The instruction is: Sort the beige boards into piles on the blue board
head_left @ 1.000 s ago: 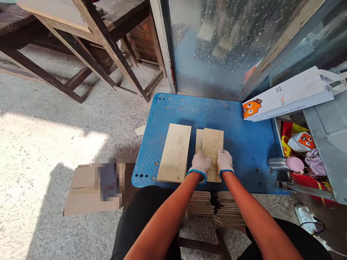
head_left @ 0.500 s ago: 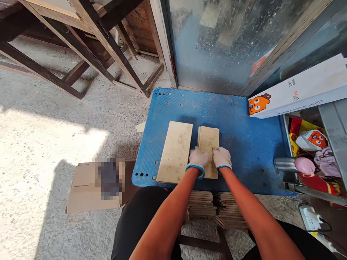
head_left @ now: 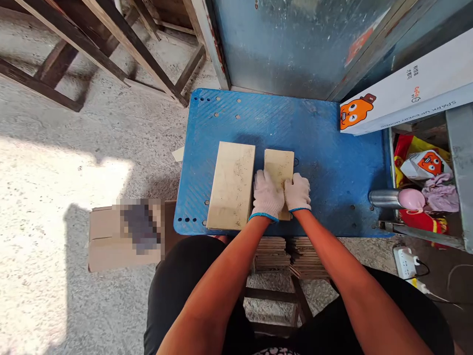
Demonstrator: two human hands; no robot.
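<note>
A short stack of narrow wooden boards [head_left: 280,160] lies on the blue plastic tabletop [head_left: 310,133]. My left hand [head_left: 268,196], in a white knitted glove with a blue cuff, holds the stack's left edge, its fingers along the side and its palm partly over the top. At the right edge, my gloved right hand [head_left: 297,192] grips the same stack with bent fingers. The hands cover the lower part of the stack. Just left of it, untouched, lies a wider stack of pale boards [head_left: 232,185] with dark specks.
Below the table's near edge sit two piles of boards [head_left: 271,251]. A long white box [head_left: 399,93] stands at the back right, near a metal flask [head_left: 384,198] and an open drawer. A power strip [head_left: 405,262] lies right; flattened cardboard [head_left: 105,251] lies left.
The view has shifted, so the table sits higher in the picture. My left hand has spread its fingers along the narrow stack's side, and the stack's edges look more even.
</note>
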